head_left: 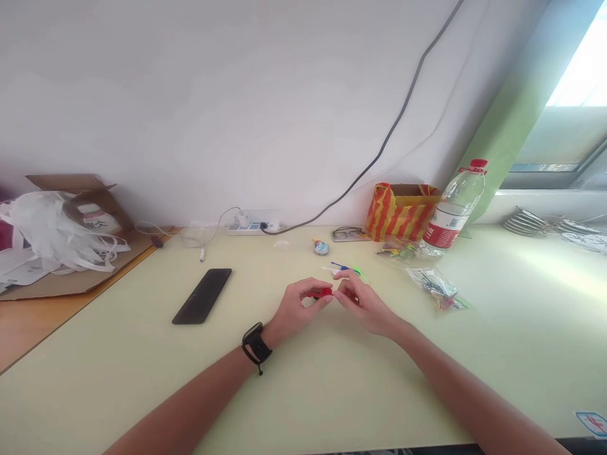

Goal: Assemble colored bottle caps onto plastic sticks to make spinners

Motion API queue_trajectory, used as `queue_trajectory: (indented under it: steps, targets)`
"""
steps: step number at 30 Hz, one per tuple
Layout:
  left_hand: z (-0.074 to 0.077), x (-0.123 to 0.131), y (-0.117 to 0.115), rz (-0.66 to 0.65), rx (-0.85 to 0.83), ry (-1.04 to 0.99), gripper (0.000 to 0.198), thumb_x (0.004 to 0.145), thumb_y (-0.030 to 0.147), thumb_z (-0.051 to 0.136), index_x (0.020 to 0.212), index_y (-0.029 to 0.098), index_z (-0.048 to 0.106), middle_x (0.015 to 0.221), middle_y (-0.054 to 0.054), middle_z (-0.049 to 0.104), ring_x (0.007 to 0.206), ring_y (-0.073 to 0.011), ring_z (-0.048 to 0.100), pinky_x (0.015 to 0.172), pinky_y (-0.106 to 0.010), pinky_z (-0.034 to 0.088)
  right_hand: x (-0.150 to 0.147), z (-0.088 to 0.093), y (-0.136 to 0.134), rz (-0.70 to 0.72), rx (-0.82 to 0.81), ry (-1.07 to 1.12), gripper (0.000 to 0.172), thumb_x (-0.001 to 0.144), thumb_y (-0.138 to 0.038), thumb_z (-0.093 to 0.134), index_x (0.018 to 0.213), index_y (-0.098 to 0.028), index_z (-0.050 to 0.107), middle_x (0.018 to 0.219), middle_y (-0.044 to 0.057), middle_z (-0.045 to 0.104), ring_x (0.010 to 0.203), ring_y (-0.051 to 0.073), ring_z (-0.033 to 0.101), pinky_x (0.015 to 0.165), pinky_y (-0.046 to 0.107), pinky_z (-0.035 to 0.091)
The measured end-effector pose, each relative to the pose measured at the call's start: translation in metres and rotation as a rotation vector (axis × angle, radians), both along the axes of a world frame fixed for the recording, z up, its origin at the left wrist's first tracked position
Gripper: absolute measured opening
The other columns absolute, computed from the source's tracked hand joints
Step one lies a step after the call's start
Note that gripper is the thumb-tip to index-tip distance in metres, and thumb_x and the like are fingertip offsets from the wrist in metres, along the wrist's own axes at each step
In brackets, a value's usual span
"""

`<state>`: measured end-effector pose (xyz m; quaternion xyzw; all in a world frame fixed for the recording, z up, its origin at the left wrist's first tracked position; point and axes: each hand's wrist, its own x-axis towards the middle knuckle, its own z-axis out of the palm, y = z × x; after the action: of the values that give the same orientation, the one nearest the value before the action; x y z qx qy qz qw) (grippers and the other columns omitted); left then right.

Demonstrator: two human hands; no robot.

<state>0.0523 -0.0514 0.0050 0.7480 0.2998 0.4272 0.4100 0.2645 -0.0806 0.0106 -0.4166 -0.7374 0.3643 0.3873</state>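
Observation:
Between the thumb and fingers of my left hand (298, 303) is a small red plastic piece (324, 292), with something dark at its left end. My right hand (361, 302) meets it at the piece's right end, thumb and index finger pinched together there. Whatever sits in that pinch is too small to make out. Just beyond my hands lie small blue, white and bright green plastic parts (348, 270), partly covered by my right fingers. A black watch (257, 343) is on my left wrist.
A black phone (202, 297) lies to the left. On the right are clear bags of small coloured parts (439, 291), a large plastic bottle (453, 212) and a striped bag (401, 215). A power strip (253, 226), glasses (349, 234) and a round tin (321, 248) lie toward the wall.

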Motion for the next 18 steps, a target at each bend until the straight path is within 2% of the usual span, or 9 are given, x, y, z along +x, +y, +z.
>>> queue_trajectory:
  steps: [3,7,9,13,18]
  targets:
    - [0.002,-0.005,0.006,0.071,0.012,-0.006,0.024,0.090,0.037,0.073,0.107,0.020,0.076,0.106,-0.009,0.077,0.098,-0.0243,0.075,0.094,-0.041,0.062,0.013,0.000,0.010,-0.155,0.078,-0.044,0.030,0.102,-0.047,0.044,0.123,-0.026,0.049,0.088,0.002,0.059,0.070,0.017,0.052,0.062,0.030,0.044]
    - [0.006,-0.015,0.020,0.187,0.015,-0.030,0.024,0.085,0.039,0.077,0.098,0.019,0.077,0.098,-0.009,0.078,0.091,-0.0236,0.075,0.092,-0.042,0.063,0.041,0.001,0.025,-0.315,0.147,-0.229,0.021,0.099,-0.040,0.047,0.097,-0.024,0.060,0.078,0.002,0.062,0.069,0.018,0.054,0.064,0.032,0.044]
    - [0.007,-0.020,0.027,0.218,0.018,-0.050,0.024,0.085,0.040,0.077,0.096,0.019,0.077,0.097,-0.009,0.078,0.091,-0.0234,0.075,0.092,-0.042,0.062,0.055,-0.001,0.030,-0.313,0.132,-0.353,0.018,0.096,-0.035,0.049,0.090,-0.023,0.063,0.078,0.003,0.065,0.069,0.019,0.056,0.065,0.032,0.045]
    - [0.002,-0.029,0.041,0.253,0.032,-0.027,0.028,0.087,0.045,0.074,0.100,0.020,0.077,0.102,-0.009,0.079,0.094,-0.0238,0.075,0.092,-0.042,0.062,0.072,-0.006,0.035,-0.191,0.103,-0.501,0.017,0.089,-0.026,0.054,0.093,-0.025,0.071,0.089,0.004,0.071,0.078,0.020,0.063,0.072,0.033,0.049]
    - [-0.018,-0.041,0.058,0.317,0.097,0.242,0.031,0.092,0.048,0.067,0.108,0.023,0.077,0.109,-0.008,0.078,0.099,-0.0249,0.072,0.093,-0.041,0.059,0.073,-0.010,0.034,-0.131,0.060,-0.552,0.017,0.089,-0.024,0.057,0.090,-0.026,0.073,0.095,0.004,0.071,0.088,0.021,0.066,0.078,0.034,0.051]
